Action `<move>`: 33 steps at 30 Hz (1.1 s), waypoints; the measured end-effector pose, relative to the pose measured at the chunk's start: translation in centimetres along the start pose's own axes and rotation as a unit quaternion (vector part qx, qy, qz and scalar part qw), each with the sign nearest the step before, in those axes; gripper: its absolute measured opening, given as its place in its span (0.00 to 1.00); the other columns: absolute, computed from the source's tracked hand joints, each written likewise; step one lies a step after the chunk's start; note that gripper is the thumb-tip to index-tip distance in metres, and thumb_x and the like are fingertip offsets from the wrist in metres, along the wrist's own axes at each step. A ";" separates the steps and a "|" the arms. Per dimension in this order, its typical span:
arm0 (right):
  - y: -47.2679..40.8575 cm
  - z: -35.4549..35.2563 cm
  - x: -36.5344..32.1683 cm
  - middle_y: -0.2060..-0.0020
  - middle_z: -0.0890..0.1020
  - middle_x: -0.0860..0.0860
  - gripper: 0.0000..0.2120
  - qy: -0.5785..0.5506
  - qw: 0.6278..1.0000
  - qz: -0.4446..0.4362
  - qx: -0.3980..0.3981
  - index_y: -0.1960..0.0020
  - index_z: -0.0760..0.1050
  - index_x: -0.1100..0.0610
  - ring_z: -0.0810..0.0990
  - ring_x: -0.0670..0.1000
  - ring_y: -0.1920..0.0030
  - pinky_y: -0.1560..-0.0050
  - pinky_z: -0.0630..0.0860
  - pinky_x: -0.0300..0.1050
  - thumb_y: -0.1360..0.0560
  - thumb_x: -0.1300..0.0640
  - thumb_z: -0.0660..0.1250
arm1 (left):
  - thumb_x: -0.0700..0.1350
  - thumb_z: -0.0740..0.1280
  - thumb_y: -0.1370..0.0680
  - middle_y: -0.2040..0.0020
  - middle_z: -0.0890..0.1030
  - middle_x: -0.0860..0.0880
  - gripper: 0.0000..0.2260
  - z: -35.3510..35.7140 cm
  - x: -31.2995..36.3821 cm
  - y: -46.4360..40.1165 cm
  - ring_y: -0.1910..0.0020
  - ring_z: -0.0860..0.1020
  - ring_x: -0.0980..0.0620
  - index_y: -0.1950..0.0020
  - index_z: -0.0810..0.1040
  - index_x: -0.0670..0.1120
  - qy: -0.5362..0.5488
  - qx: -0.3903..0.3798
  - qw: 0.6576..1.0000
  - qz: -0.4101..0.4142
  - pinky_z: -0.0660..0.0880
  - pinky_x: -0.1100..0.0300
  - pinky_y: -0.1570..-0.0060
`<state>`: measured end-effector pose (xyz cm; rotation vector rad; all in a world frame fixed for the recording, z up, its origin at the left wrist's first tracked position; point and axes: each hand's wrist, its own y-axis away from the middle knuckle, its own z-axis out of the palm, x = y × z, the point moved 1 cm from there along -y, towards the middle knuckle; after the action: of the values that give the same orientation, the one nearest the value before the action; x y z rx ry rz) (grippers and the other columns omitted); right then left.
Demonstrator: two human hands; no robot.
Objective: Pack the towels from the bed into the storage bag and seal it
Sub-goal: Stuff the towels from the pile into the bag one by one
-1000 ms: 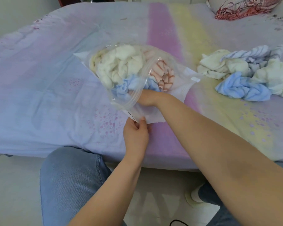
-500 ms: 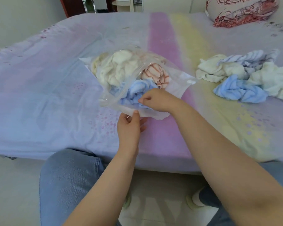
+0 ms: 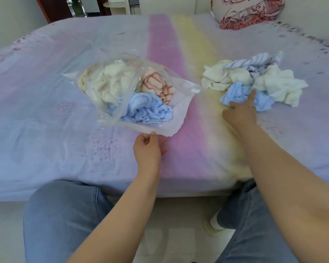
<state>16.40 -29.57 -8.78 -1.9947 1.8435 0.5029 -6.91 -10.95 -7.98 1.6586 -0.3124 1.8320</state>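
A clear plastic storage bag (image 3: 180,95) lies on the bed with its mouth toward me. Inside it are a cream towel (image 3: 110,82), an orange-striped towel (image 3: 158,84) and a light blue towel (image 3: 148,109). My left hand (image 3: 148,149) pinches the bag's near edge. To the right lies a loose pile: a blue towel (image 3: 239,93), cream towels (image 3: 277,84) and a blue-striped towel (image 3: 254,61). My right hand (image 3: 239,112) rests on the blue towel of the pile, fingers spread over it; I cannot see a closed grip.
The bed (image 3: 46,111) has a pastel sheet with pink and yellow stripes. A red patterned pillow (image 3: 249,12) lies at the far right corner. My knees in jeans (image 3: 65,215) are against the bed's near edge.
My right hand has come out of the bag's mouth and moved right onto the blue towel in the pile. The bag has settled lower on the bed. My left hand still holds the bag's edge.
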 end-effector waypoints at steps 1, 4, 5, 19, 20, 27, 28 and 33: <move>-0.8 0.2 0.3 0.22 0.43 0.55 0.26 0.039 0.999 0.002 -0.032 0.29 0.66 0.53 0.54 0.62 0.25 0.30 0.61 0.56 0.26 0.49 0.64 | 0.42 0.61 0.18 0.49 0.82 0.41 0.07 0.1 -0.1 0.0 0.56 0.85 0.52 0.55 0.74 0.43 0.002 0.001 1.000 0.000 0.81 0.57 0.62; -1.8 0.3 0.2 0.30 0.68 0.63 0.30 0.019 0.998 -0.032 -0.041 0.29 0.63 0.64 0.67 0.63 0.31 0.34 0.66 0.54 0.26 0.51 0.64 | 0.43 0.61 0.18 0.48 0.82 0.42 0.07 0.1 -0.3 0.0 0.56 0.85 0.52 0.54 0.74 0.44 0.005 0.006 1.000 0.000 0.80 0.58 0.64; -1.3 0.3 -0.2 0.38 0.75 0.63 0.22 -0.014 0.998 -0.053 -0.012 0.36 0.69 0.65 0.73 0.63 0.36 0.40 0.69 0.52 0.26 0.56 0.64 | 0.44 0.61 0.18 0.48 0.82 0.43 0.07 0.2 -0.3 0.0 0.57 0.85 0.51 0.53 0.74 0.44 0.005 0.003 1.000 -0.007 0.81 0.58 0.64; -1.8 0.2 1.2 0.42 0.77 0.62 0.28 0.014 0.999 0.005 0.047 0.41 0.74 0.60 0.72 0.62 0.40 0.41 0.64 0.53 0.29 0.42 0.51 | 0.49 0.55 0.16 0.53 0.86 0.46 0.15 1.1 -1.0 1.2 0.57 0.85 0.48 0.52 0.77 0.42 -0.079 -0.129 0.987 -0.045 0.80 0.57 0.62; -1.2 0.0 0.3 0.47 0.80 0.61 0.28 -0.046 0.997 -0.003 0.061 0.45 0.76 0.61 0.75 0.62 0.43 0.44 0.67 0.52 0.30 0.42 0.52 | 0.47 0.56 0.16 0.52 0.86 0.47 0.14 1.3 -1.1 1.4 0.56 0.85 0.49 0.51 0.77 0.42 -0.103 -0.144 0.984 -0.029 0.79 0.58 0.62; 10.7 -0.3 -6.2 0.64 0.74 0.47 0.11 -0.310 0.948 -0.069 0.032 0.53 0.68 0.55 0.73 0.51 0.62 0.62 0.67 0.45 0.24 0.49 0.65 | 0.44 0.69 0.24 0.27 0.63 0.60 0.34 2.2 -1.6 1.4 0.35 0.73 0.60 0.26 0.55 0.64 -0.270 -0.260 0.900 0.221 0.76 0.65 0.46; 12.4 -0.6 -7.0 0.62 0.75 0.47 0.11 -0.328 0.941 -0.088 0.006 0.51 0.68 0.55 0.74 0.49 0.62 0.61 0.69 0.43 0.24 0.48 0.65 | 0.44 0.71 0.26 0.25 0.59 0.59 0.38 2.6 -1.5 1.1 0.30 0.67 0.60 0.26 0.52 0.66 -0.299 -0.267 0.876 0.268 0.74 0.67 0.44; 14.4 -1.2 -7.8 0.54 0.80 0.46 0.20 -0.402 0.904 -0.097 -0.108 0.47 0.76 0.56 0.78 0.42 0.53 0.51 0.73 0.35 0.20 0.43 0.53 | 0.48 0.66 0.26 0.36 0.75 0.54 0.21 3.8 -1.4 -0.3 0.39 0.74 0.56 0.34 0.71 0.54 -0.289 -0.227 0.873 0.321 0.75 0.56 0.44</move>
<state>1.47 -24.45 -4.29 -1.6725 1.0979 1.2779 -3.64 -13.28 -8.71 1.8282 -1.5882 1.4297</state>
